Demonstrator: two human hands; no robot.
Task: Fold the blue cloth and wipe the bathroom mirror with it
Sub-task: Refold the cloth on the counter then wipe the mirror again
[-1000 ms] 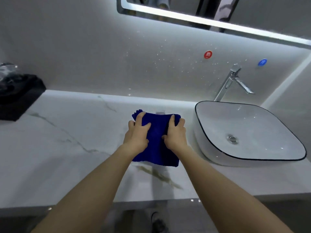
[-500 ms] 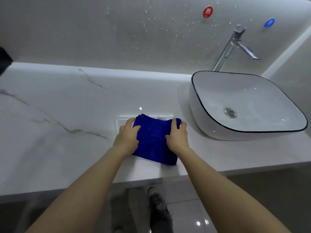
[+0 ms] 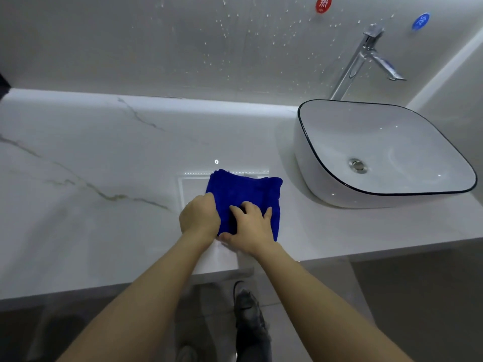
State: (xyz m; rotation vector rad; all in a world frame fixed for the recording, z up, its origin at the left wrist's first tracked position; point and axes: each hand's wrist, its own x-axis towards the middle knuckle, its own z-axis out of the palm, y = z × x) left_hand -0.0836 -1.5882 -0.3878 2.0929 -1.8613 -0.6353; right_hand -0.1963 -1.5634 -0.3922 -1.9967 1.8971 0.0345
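The blue cloth (image 3: 245,190), folded into a thick rectangle, lies on the white marble counter (image 3: 109,158) near its front edge. My left hand (image 3: 200,218) is curled around the cloth's near-left corner. My right hand (image 3: 251,227) rests on the near part of the cloth, fingers spread on top and thumb tucked under its near edge. The far half of the cloth is uncovered. The mirror is out of view above the frame.
A white basin with a black rim (image 3: 308,142) stands right of the cloth, a chrome tap (image 3: 366,56) behind it. Red (image 3: 323,3) and blue (image 3: 420,21) stickers mark the splashed wall. A shoe (image 3: 248,307) shows on the floor below the counter edge.
The view has tilted down, so the mirror left the frame. Both hands slid from the cloth's sides toward its near edge and came closer together, the right thumb now under the edge.
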